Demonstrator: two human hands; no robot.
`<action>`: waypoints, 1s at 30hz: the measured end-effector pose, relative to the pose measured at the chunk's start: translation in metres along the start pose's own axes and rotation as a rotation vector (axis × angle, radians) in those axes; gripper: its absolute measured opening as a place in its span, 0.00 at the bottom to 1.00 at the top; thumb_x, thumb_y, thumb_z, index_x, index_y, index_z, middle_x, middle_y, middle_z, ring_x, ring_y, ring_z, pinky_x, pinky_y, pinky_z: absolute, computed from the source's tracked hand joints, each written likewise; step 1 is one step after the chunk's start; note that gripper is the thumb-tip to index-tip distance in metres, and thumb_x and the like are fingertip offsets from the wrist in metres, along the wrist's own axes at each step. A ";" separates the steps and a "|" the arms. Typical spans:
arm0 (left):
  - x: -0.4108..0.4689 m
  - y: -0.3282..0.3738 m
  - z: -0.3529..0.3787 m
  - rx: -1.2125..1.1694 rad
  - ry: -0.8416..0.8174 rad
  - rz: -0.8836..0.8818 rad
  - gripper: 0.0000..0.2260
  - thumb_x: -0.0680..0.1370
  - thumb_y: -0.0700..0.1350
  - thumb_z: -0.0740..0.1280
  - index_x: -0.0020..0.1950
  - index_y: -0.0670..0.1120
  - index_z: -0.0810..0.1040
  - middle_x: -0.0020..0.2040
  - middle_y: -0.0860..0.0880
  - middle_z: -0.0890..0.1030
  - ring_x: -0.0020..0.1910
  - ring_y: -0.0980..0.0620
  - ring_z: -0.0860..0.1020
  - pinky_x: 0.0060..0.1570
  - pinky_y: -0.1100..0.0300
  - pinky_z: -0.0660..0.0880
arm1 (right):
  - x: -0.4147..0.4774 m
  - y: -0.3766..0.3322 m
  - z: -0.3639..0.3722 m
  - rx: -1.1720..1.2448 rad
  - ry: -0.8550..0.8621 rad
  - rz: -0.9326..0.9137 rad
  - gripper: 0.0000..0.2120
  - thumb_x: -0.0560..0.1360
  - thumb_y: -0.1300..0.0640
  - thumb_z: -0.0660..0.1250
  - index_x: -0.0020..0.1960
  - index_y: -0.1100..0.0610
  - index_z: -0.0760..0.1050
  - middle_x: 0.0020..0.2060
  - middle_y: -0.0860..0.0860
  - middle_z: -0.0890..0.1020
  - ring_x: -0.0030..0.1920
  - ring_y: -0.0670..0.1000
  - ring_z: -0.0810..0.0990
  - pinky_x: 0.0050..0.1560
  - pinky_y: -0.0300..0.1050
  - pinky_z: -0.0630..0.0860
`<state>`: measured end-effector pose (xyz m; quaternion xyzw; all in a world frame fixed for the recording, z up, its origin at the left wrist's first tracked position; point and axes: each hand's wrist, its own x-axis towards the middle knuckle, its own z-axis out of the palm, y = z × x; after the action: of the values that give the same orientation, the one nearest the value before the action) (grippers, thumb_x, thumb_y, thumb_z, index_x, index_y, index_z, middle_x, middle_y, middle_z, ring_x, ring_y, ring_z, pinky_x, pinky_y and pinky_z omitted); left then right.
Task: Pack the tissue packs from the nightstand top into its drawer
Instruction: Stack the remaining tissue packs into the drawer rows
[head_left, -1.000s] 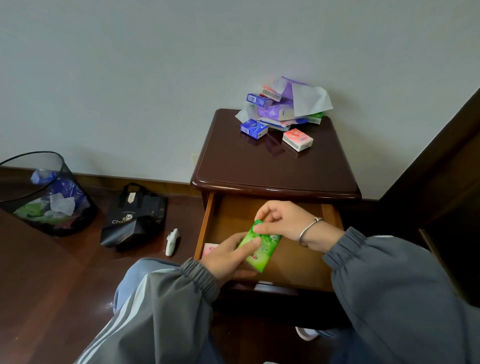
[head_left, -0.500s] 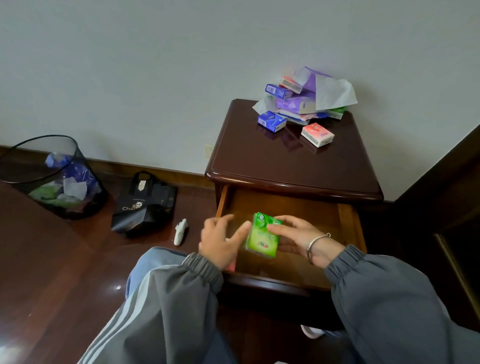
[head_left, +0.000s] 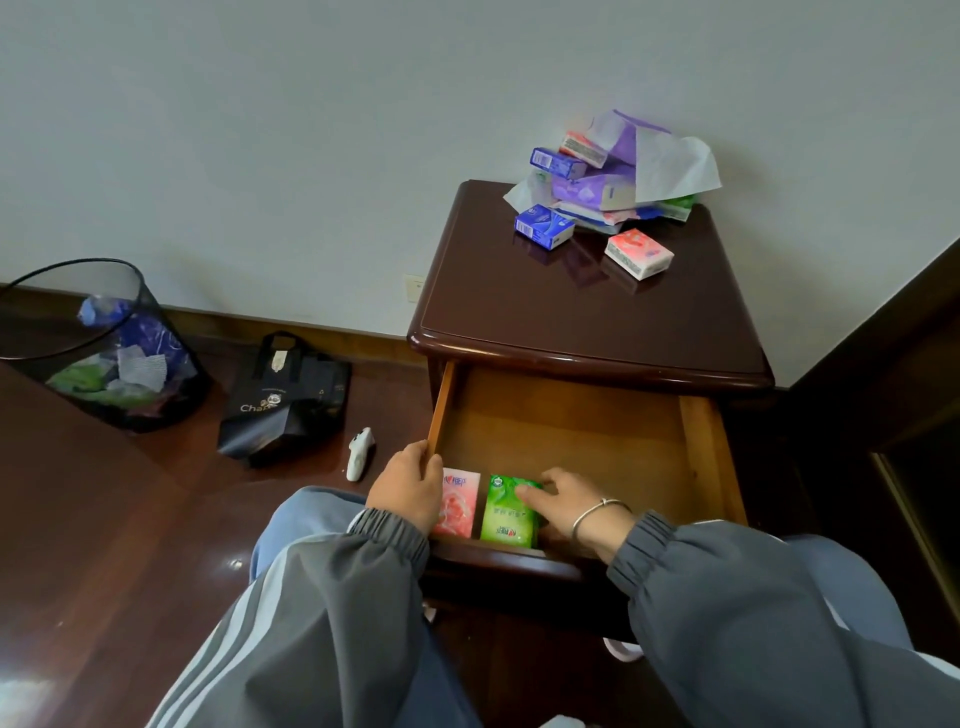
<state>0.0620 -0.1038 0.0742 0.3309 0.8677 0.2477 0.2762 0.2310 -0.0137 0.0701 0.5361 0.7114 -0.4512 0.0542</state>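
The dark wooden nightstand has its drawer pulled open. A pink tissue pack and a green tissue pack lie flat side by side in the drawer's front left corner. My right hand has its fingers on the green pack's right edge. My left hand rests on the drawer's left wall and covers part of the pink pack. A pile of tissue packs sits at the back of the top, with a blue pack and a pink-white pack in front of it.
A black mesh waste bin with rubbish, a black bag and a small white object are on the floor to the left. Dark wooden furniture stands close on the right. My knees are just below the drawer front.
The green pack went down from mid-air to lie flat in the drawer beside the pink pack. My left hand let go of it and moved to the drawer's left wall.
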 end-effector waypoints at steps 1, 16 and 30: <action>0.000 -0.001 0.001 0.004 0.001 0.002 0.20 0.82 0.51 0.56 0.73 0.47 0.67 0.68 0.46 0.74 0.65 0.46 0.73 0.63 0.57 0.67 | -0.003 -0.002 0.003 0.139 -0.042 0.025 0.25 0.77 0.46 0.61 0.67 0.61 0.67 0.56 0.56 0.77 0.52 0.56 0.80 0.49 0.48 0.78; 0.001 0.008 -0.014 0.031 -0.117 0.010 0.21 0.81 0.49 0.61 0.72 0.44 0.66 0.65 0.45 0.76 0.61 0.47 0.76 0.62 0.56 0.70 | -0.034 0.000 -0.062 0.098 -0.141 -0.141 0.26 0.78 0.38 0.49 0.69 0.51 0.68 0.62 0.47 0.76 0.56 0.48 0.79 0.63 0.49 0.72; 0.082 0.139 -0.043 0.164 0.133 0.566 0.18 0.79 0.45 0.64 0.69 0.43 0.70 0.64 0.44 0.74 0.64 0.48 0.72 0.64 0.57 0.67 | 0.064 0.051 -0.222 -0.298 0.590 -0.159 0.30 0.76 0.42 0.60 0.73 0.54 0.60 0.73 0.54 0.63 0.74 0.55 0.59 0.72 0.53 0.60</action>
<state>0.0434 0.0357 0.1650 0.5636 0.7744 0.2653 0.1111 0.3356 0.1881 0.1343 0.5726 0.7941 -0.1706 -0.1118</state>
